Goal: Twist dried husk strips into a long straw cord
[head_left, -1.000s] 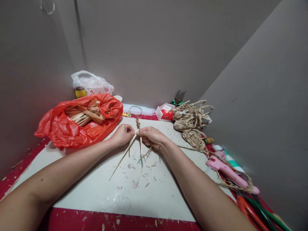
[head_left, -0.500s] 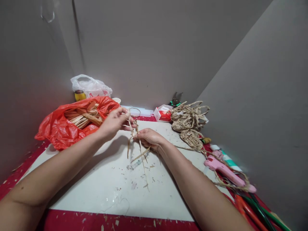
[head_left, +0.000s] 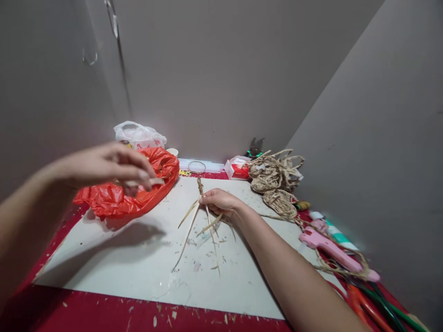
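My right hand pinches a short straw braid just below its plaited top, above the white board. Several loose straw strands fan out under the fingers towards me. My left hand, blurred by motion, is held over the red plastic bag, its fingers loosely bent and apart. It hides most of the bag's opening. A pale strip shows beside its fingertips; I see no grip on it.
Coiled straw rope lies at the back right beside a tissue packet. A pink glue gun and orange-handled tool line the right edge. A white plastic bag and paper cup stand at the back left.
My left hand has let go of the straw and swung left over the red bag. One strand it held now hangs down. My right hand keeps its pinch on the braid.
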Action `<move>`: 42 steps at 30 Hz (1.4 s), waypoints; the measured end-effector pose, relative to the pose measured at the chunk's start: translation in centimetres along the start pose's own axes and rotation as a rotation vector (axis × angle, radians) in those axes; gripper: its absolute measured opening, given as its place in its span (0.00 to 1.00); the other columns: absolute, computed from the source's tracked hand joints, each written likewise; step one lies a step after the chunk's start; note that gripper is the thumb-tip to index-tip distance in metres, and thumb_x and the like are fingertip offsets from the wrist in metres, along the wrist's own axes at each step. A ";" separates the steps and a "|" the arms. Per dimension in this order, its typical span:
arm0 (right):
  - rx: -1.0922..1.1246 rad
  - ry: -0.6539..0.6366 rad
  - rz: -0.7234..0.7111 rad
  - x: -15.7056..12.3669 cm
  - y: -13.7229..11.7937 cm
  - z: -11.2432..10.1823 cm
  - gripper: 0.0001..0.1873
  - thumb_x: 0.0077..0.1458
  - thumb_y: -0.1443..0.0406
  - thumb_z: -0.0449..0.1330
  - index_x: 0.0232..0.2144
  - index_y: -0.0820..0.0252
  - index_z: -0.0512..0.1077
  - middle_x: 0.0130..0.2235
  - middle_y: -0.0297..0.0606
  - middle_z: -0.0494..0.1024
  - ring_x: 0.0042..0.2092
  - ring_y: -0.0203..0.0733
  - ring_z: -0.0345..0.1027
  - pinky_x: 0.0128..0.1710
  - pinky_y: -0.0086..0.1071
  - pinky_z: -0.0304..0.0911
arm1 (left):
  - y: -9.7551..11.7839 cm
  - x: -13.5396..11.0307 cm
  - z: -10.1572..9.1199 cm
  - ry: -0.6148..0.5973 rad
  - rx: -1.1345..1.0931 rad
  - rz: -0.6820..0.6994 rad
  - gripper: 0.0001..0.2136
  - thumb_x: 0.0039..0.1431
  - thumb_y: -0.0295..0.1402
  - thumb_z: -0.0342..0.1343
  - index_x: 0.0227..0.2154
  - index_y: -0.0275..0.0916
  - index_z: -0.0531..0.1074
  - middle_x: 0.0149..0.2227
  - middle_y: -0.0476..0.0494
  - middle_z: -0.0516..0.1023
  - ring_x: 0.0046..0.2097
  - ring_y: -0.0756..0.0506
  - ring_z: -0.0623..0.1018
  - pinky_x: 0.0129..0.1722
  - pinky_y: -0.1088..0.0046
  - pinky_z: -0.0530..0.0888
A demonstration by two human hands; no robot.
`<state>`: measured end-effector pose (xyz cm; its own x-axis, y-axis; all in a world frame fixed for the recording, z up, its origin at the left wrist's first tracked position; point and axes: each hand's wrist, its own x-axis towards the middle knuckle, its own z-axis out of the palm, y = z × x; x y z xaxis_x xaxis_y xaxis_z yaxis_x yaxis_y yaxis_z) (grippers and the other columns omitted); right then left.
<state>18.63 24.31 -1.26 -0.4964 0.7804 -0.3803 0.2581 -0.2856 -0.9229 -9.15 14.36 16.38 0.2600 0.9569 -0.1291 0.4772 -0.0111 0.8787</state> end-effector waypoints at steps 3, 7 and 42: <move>0.086 -0.057 0.009 0.0 -0.1 -0.3 0.10 0.40 0.66 0.62 0.17 0.63 0.64 0.11 0.21 0.50 0.14 0.23 0.37 0.14 0.24 0.30 | -4.4 3.8 4.2 0.032 0.318 0.161 0.08 0.42 0.29 0.60 0.27 0.31 0.76 0.25 0.46 0.75 0.26 0.52 0.70 0.25 0.81 0.63; 0.138 -0.089 0.016 0.0 -0.1 -0.5 0.14 0.39 0.64 0.63 0.17 0.62 0.60 0.11 0.20 0.49 0.14 0.23 0.35 0.14 0.23 0.30 | -8.3 10.0 10.6 0.066 0.027 0.160 0.10 0.44 0.30 0.58 0.32 0.33 0.75 0.31 0.44 0.77 0.32 0.48 0.73 0.30 0.78 0.67; -0.475 0.059 -0.190 -0.3 0.4 0.2 0.20 0.51 0.51 0.53 0.23 0.63 0.67 0.17 0.27 0.54 0.19 0.29 0.44 0.19 0.26 0.41 | -11.2 14.6 15.8 -0.148 -0.366 -0.050 0.06 0.55 0.32 0.47 0.24 0.38 0.60 0.15 0.57 0.59 0.13 0.57 0.55 0.15 0.82 0.51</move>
<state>18.73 23.88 -1.55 -0.5269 0.8280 -0.1917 0.5230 0.1380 -0.8411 2.58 23.85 -2.58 0.3745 0.9014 -0.2174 0.1683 0.1645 0.9719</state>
